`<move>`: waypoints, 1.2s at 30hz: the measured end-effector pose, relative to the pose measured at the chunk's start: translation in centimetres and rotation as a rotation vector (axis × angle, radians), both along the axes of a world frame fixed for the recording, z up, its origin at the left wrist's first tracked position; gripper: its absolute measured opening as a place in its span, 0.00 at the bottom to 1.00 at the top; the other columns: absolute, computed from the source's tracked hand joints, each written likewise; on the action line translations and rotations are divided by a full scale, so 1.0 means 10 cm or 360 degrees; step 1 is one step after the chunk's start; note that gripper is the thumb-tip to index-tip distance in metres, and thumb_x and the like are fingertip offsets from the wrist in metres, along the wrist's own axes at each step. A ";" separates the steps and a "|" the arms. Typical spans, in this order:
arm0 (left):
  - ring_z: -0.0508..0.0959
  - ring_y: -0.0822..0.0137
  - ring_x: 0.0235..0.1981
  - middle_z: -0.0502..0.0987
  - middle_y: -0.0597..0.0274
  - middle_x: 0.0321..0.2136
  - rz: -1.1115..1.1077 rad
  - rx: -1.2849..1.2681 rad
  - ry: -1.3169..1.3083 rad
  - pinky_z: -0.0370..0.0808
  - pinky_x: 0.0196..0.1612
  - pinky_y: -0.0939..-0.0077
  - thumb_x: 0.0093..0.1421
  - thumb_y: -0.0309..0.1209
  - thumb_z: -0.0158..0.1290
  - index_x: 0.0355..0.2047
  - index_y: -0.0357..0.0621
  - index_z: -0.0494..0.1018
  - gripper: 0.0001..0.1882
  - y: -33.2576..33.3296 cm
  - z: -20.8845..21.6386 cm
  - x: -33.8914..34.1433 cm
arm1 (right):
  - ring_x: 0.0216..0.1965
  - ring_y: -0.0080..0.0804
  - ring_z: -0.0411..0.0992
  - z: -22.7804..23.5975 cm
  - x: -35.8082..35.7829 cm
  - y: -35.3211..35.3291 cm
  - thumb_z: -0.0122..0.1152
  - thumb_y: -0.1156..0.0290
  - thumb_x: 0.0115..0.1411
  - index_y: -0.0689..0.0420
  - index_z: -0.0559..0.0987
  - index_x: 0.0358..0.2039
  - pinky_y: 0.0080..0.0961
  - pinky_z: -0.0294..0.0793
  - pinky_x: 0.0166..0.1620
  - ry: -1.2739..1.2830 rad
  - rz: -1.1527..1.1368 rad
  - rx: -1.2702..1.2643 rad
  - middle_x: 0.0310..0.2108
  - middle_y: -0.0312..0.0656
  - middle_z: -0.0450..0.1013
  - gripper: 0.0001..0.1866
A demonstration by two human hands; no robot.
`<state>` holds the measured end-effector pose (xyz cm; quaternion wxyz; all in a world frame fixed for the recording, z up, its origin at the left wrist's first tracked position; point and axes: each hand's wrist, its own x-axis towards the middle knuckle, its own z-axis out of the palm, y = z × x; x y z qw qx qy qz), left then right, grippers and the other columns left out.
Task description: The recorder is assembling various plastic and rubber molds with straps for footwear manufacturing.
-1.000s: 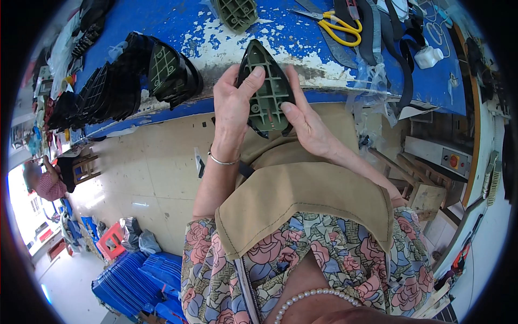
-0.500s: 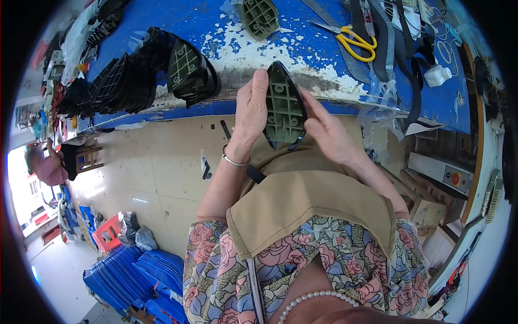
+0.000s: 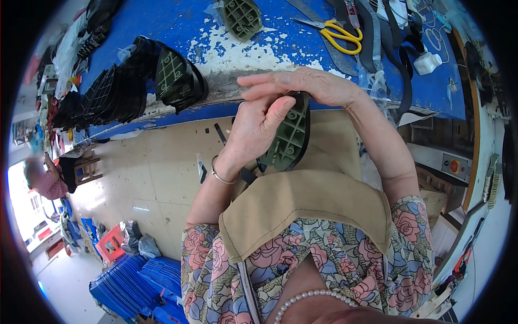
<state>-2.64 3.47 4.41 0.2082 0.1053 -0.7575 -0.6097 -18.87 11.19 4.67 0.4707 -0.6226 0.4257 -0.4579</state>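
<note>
A tapered dark green plastic piece (image 3: pixel 288 135) with a ribbed grid face and a glossy black edge is held over my apron, just off the table's near edge. My left hand (image 3: pixel 252 129) is closed round its left side, thumb lying across the far end. Over that same end reaches my right hand (image 3: pixel 324 87), its fingers stretched out to the left above my left knuckles. Those two hands cover the tip of the piece, so whether the right fingertips touch it cannot be seen.
The worn blue table (image 3: pixel 291 51) bears a similar green piece (image 3: pixel 242 20), several black-edged pieces (image 3: pixel 181 81) at left, yellow-handled scissors (image 3: pixel 342 39), dark straps (image 3: pixel 396 70) and a white bottle (image 3: pixel 427 63). Blue stacked plastic items (image 3: pixel 121 281) and a seated person (image 3: pixel 48 175) are at left.
My right hand has moved from the right side of the piece up and over its far end. The piece has come slightly nearer, and my left thumb has shifted across it.
</note>
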 end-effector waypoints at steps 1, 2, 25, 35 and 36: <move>0.67 0.71 0.24 0.73 0.60 0.22 -0.0023 0.0014 -0.0169 0.67 0.29 0.77 0.64 0.44 0.44 0.36 0.33 0.71 0.22 -0.02 -0.01 0.03 | 0.57 0.34 0.62 0.01 0.00 0.02 0.35 0.56 0.66 0.59 0.69 0.54 0.29 0.58 0.59 -0.0002 -0.0001 0.0001 0.57 0.43 0.63 0.25; 0.67 0.72 0.25 0.73 0.61 0.23 -0.0047 0.0028 -0.0339 0.67 0.29 0.77 0.65 0.44 0.43 0.36 0.32 0.71 0.22 -0.03 -0.02 0.05 | 0.57 0.35 0.63 0.02 0.01 0.04 0.34 0.57 0.67 0.59 0.69 0.54 0.29 0.59 0.58 0.0038 -0.0069 0.0023 0.57 0.42 0.64 0.25; 0.64 0.80 0.27 0.70 0.69 0.23 0.0445 0.0730 -0.0144 0.65 0.30 0.84 0.66 0.50 0.38 0.29 0.35 0.71 0.27 -0.02 -0.22 -0.08 | 0.30 0.51 0.73 -0.12 0.54 0.34 0.46 0.60 0.63 0.59 0.62 0.55 0.41 0.71 0.33 0.0902 -0.1297 0.0147 0.31 0.52 0.74 0.23; 0.64 0.78 0.20 0.70 0.61 0.15 0.0466 0.0117 -0.0358 0.66 0.24 0.78 0.61 0.49 0.47 0.25 0.31 0.73 0.27 -0.16 -0.35 -0.04 | 0.26 0.52 0.72 -0.10 0.58 0.35 0.47 0.63 0.62 0.59 0.65 0.52 0.41 0.69 0.29 0.1088 -0.1227 0.0152 0.25 0.53 0.73 0.21; 0.64 0.78 0.20 0.70 0.61 0.15 0.0465 0.0121 -0.0362 0.66 0.24 0.78 0.61 0.49 0.47 0.25 0.31 0.73 0.27 -0.15 -0.35 -0.04 | 0.27 0.53 0.72 -0.14 0.52 0.36 0.46 0.63 0.62 0.59 0.65 0.52 0.42 0.70 0.30 0.0830 -0.1138 0.0120 0.25 0.55 0.73 0.20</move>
